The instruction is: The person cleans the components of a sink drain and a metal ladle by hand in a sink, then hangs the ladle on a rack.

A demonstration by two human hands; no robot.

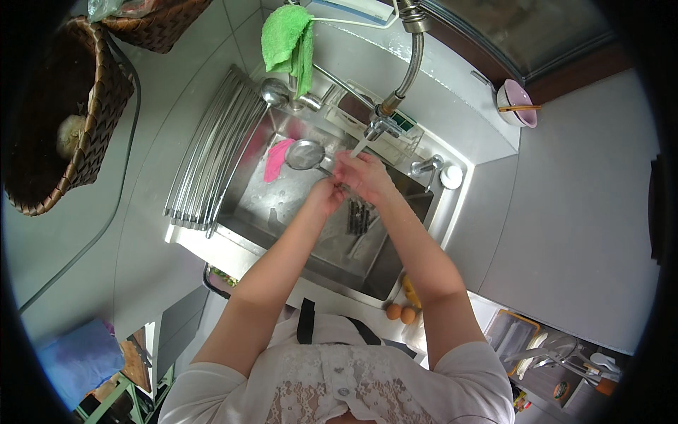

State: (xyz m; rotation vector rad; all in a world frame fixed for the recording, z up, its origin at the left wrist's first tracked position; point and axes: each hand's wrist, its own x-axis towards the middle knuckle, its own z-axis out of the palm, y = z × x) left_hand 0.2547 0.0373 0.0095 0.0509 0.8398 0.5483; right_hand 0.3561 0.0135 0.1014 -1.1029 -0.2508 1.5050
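A small round mesh strainer [305, 155] is held over the steel sink, its handle running toward my hands. My left hand [326, 197] is closed near the handle's lower part; its grip is partly hidden. Above and to the right, my right hand [364, 177] curls around the handle, with water from the faucet [382, 126] running onto it. A pink cloth [278, 160] lies in the sink [272, 205] left of the strainer. Below my right hand, a dark slatted shape [359, 218] shows in the sink.
A roll-up drying rack [215, 148] covers the sink's left side. A green towel [288, 46] hangs at the back by a ladle [275, 92]. Eggs [400, 313] sit at the front edge. Bowls [517, 104] stand back right, a woven basket [106, 120] far left.
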